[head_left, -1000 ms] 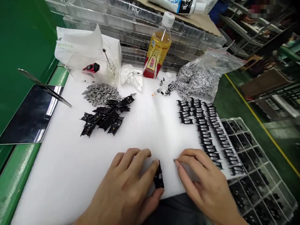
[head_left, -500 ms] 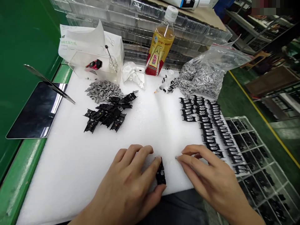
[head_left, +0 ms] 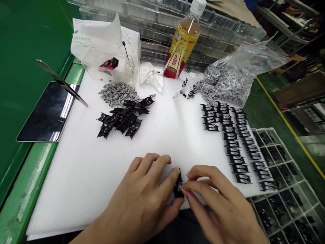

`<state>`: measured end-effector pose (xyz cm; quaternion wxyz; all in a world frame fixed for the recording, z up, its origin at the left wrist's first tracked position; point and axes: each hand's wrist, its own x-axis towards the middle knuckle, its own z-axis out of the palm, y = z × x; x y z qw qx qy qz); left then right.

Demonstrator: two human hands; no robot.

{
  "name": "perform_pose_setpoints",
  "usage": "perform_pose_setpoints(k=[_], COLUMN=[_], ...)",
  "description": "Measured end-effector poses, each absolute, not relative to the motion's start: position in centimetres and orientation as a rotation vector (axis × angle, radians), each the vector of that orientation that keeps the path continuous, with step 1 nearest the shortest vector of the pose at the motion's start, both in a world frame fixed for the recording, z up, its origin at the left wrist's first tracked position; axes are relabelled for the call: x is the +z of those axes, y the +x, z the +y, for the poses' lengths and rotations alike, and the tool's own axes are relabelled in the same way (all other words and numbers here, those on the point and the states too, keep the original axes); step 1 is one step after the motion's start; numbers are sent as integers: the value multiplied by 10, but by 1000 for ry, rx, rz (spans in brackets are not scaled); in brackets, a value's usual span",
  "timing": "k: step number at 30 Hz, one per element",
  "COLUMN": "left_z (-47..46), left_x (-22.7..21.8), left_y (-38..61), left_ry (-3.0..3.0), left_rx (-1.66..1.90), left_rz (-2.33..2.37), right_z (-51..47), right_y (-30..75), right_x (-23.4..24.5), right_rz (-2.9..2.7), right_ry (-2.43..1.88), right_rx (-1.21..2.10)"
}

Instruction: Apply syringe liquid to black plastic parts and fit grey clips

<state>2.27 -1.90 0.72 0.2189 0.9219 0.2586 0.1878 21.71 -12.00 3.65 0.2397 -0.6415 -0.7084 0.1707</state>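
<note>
Between the thumb and index finger of my left hand point(head_left: 149, 186) a small black plastic part point(head_left: 178, 184) is gripped by its ends, near the front edge of the white foam sheet point(head_left: 83, 173). My right hand point(head_left: 215, 196) is closed in a pinch, its fingertips at the middle of that part. Whatever tiny piece it pinches is mostly hidden; a bit of grey shows at the tips. Similar black parts lie in a loose heap point(head_left: 120, 118) to the left, beside a pile of small grey pieces point(head_left: 116, 94). Rows of black parts with grey pieces point(head_left: 232, 142) stand at the right.
A drink bottle point(head_left: 182, 40), a zip bag of grey pieces point(head_left: 228, 81) and a tissue pack point(head_left: 101, 37) stand at the back. Tweezers point(head_left: 62, 83) stick up at left above a tablet point(head_left: 45, 115). A needle-tipped dispenser point(head_left: 182, 90) lies centre-back; a compartment tray point(head_left: 284, 189) sits lower right.
My right hand has moved left, bringing its pinched fingertips onto the black part. My left hand keeps its hold. The whole view has shifted slightly.
</note>
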Motion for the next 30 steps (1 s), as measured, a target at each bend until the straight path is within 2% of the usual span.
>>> perform_pose_setpoints(k=[11,22,30], left_z=[-19,-18,-11], left_x=[7,8,13], left_y=[22,22,17], left_ry=[2557,2549,2480], left_rx=[530,501,434], left_rz=[691,683,452], right_z=[-113,-114,-111], right_y=[209,209,254], right_x=[30,36,28], right_rz=[-2064,-1975,-1995], right_ry=[-1810,-1851,-1579], right_rx=[258,306,677])
